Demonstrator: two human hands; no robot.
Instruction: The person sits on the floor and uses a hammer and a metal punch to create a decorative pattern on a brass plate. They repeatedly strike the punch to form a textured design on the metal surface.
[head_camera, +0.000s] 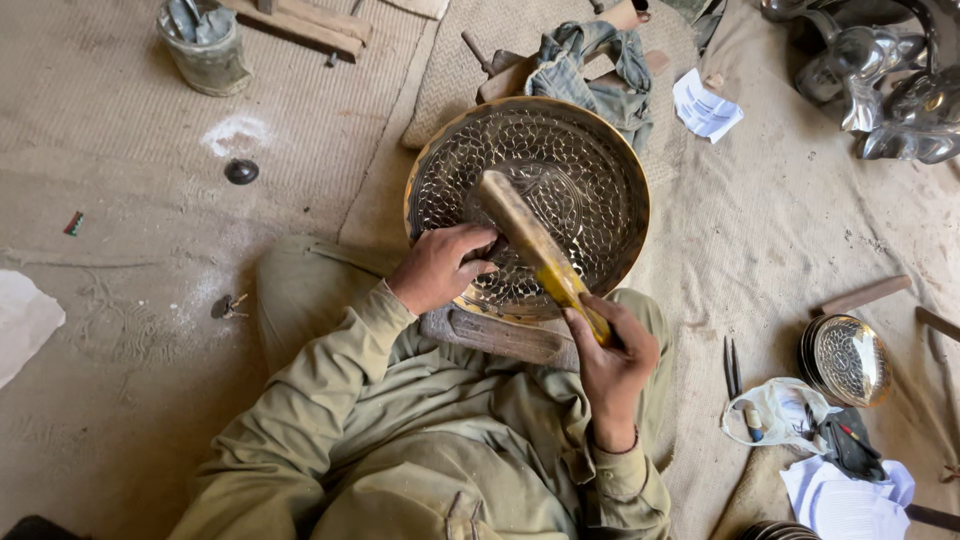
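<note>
A large round metal plate (590, 170) with a hammered scale pattern and a brass-coloured rim rests tilted against my legs, over a wooden block (495, 335). My left hand (437, 266) grips the plate's lower left part, its fingers curled onto the patterned face. My right hand (612, 365) is shut on the yellow-wrapped handle of a wooden mallet (525, 230). The mallet's head lies over the middle of the plate. I sit on the floor in olive-green clothes.
A stack of smaller patterned plates (845, 360) lies at right, beside a plastic bag, pens and papers (845, 500). A tin can (205, 45) and wood planks stand top left. Shiny metal vessels (890, 90) fill the top right. A cloth (590, 65) lies behind the plate.
</note>
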